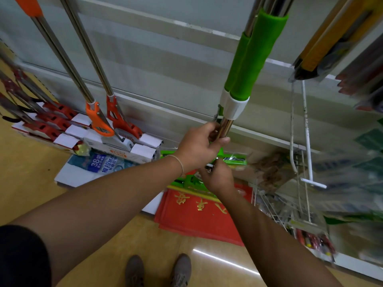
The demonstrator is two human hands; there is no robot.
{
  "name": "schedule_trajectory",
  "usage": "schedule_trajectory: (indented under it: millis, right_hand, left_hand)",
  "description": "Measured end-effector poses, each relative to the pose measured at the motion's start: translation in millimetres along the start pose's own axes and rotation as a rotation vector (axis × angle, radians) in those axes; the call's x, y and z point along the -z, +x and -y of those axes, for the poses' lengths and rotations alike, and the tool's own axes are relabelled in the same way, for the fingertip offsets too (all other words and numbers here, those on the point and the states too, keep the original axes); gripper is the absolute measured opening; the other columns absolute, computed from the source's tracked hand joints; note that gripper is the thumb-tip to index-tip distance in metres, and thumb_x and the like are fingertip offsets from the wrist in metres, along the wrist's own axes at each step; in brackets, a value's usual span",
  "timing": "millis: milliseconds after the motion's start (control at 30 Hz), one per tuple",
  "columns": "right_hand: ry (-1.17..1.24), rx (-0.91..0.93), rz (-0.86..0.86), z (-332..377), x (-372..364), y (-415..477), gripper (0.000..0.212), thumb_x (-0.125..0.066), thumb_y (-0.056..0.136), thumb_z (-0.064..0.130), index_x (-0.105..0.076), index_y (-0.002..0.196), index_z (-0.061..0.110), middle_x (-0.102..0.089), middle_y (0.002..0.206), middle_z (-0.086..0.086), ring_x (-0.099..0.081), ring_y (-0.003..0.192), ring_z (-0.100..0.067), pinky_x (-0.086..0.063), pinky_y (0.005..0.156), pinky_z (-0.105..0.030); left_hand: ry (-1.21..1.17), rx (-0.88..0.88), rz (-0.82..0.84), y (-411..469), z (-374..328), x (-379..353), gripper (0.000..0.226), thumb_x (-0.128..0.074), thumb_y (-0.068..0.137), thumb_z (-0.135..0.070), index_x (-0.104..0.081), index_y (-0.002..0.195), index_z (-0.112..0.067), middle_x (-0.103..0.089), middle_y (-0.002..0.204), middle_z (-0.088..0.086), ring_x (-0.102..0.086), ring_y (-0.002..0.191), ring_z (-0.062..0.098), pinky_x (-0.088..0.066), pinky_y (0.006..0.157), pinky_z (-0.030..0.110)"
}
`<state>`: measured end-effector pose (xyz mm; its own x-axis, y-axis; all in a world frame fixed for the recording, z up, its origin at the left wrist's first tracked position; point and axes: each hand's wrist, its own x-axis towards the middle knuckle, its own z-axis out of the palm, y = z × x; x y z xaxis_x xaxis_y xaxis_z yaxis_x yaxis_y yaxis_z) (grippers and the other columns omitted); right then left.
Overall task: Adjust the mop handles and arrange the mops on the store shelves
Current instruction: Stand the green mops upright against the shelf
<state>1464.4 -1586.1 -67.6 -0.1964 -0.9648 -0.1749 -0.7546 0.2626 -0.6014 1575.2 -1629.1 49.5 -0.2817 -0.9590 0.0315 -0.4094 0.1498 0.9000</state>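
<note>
Two green-sleeved mop handles with white collars and steel tubes lean against the white shelf back. My left hand grips the steel tube of the front handle just below its white collar. Lower down, my right hand pinches a small metal part at the handle's lower section, above the green mop head on the floor. Part of the mop head is hidden by my hands.
Orange and red squeeze mops stand at the left on white packaged heads. A red doormat and a blue-printed package lie on the wooden floor. A white wire rack and hanging goods crowd the right. My shoes are below.
</note>
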Motion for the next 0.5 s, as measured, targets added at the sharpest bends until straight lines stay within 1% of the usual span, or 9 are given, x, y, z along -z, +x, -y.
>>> schedule_trajectory:
  millis: [100, 133, 200, 267, 333, 400, 467, 500]
  right_hand:
    - [0.019, -0.046, -0.012, 4.0, -3.7, 6.1, 0.049, -0.062, 0.085, 0.051, -0.055, 0.107, 0.007, -0.066, 0.1, -0.014, -0.065, 0.09, -0.035, -0.05, 0.066, -0.039]
    - [0.036, -0.049, -0.016, 5.7, -4.7, 7.5, 0.051, -0.058, 0.084, 0.053, -0.055, 0.107, 0.008, -0.066, 0.1, -0.013, -0.065, 0.089, -0.034, -0.051, 0.065, -0.039]
    - [0.07, -0.042, -0.034, 7.4, -8.0, 11.6, 0.06, -0.045, 0.076, 0.061, -0.055, 0.106, 0.009, -0.065, 0.098, -0.012, -0.064, 0.087, -0.035, -0.048, 0.061, -0.036]
    - [0.078, -0.052, -0.033, 7.4, -11.0, 18.3, 0.066, -0.037, 0.07, 0.062, -0.056, 0.106, 0.01, -0.065, 0.098, -0.013, -0.064, 0.086, -0.035, -0.047, 0.06, -0.035]
    - [0.087, -0.083, -0.03, 8.3, -11.6, 23.7, 0.067, -0.036, 0.068, 0.061, -0.055, 0.108, 0.011, -0.065, 0.099, -0.014, -0.064, 0.087, -0.035, -0.05, 0.062, -0.037]
    - [0.095, -0.113, -0.03, 9.9, -9.3, 27.4, 0.071, -0.036, 0.068, 0.064, -0.056, 0.108, 0.009, -0.066, 0.1, -0.015, -0.064, 0.089, -0.036, -0.053, 0.066, -0.04]
    - [0.094, -0.13, -0.035, 12.4, -6.1, 28.4, 0.064, -0.047, 0.077, 0.06, -0.055, 0.106, 0.005, -0.066, 0.1, -0.019, -0.064, 0.09, -0.039, -0.051, 0.066, -0.041]
    - [0.092, -0.136, -0.037, 11.9, -5.9, 29.2, 0.059, -0.053, 0.081, 0.057, -0.055, 0.105, 0.003, -0.065, 0.098, -0.02, -0.063, 0.089, -0.04, -0.046, 0.063, -0.039]
  left_hand:
    - [0.084, -0.018, -0.012, 4.2, -1.4, -0.7, 0.03, -0.063, 0.084, -0.044, -0.065, 0.106, -0.023, -0.074, 0.089, -0.001, -0.071, 0.085, 0.021, -0.057, 0.077, 0.04]
    - [0.106, -0.022, -0.01, 5.3, -2.6, -0.4, 0.028, -0.062, 0.085, -0.043, -0.065, 0.105, -0.023, -0.074, 0.088, -0.001, -0.07, 0.084, 0.022, -0.057, 0.076, 0.04]
    - [0.126, -0.03, -0.014, 7.5, -4.5, 0.4, 0.021, -0.064, 0.088, -0.038, -0.063, 0.103, -0.023, -0.073, 0.085, 0.001, -0.069, 0.081, 0.024, -0.057, 0.074, 0.04]
    - [0.127, -0.032, -0.022, 9.3, -6.8, 0.6, 0.021, -0.065, 0.089, -0.035, -0.063, 0.106, -0.023, -0.073, 0.087, 0.002, -0.069, 0.082, 0.025, -0.056, 0.075, 0.041]
    - [0.117, -0.021, -0.033, 11.3, -11.2, 0.9, 0.028, -0.066, 0.089, -0.035, -0.061, 0.113, -0.022, -0.073, 0.093, 0.001, -0.069, 0.086, 0.023, -0.056, 0.079, 0.04]
    - [0.079, -0.007, -0.082, 15.4, -16.8, 2.5, 0.04, -0.07, 0.085, -0.039, -0.056, 0.118, -0.021, -0.071, 0.099, -0.001, -0.068, 0.09, 0.019, -0.055, 0.083, 0.038]
    - [0.071, 0.0, -0.133, 20.2, -24.3, 6.7, 0.059, -0.075, 0.08, -0.041, -0.049, 0.127, -0.018, -0.065, 0.111, 0.001, -0.063, 0.099, 0.017, -0.052, 0.089, 0.034]
    - [0.087, 0.002, -0.141, 22.5, -27.2, 8.9, 0.067, -0.077, 0.078, -0.041, -0.045, 0.132, -0.016, -0.062, 0.119, 0.003, -0.06, 0.105, 0.017, -0.05, 0.092, 0.032]
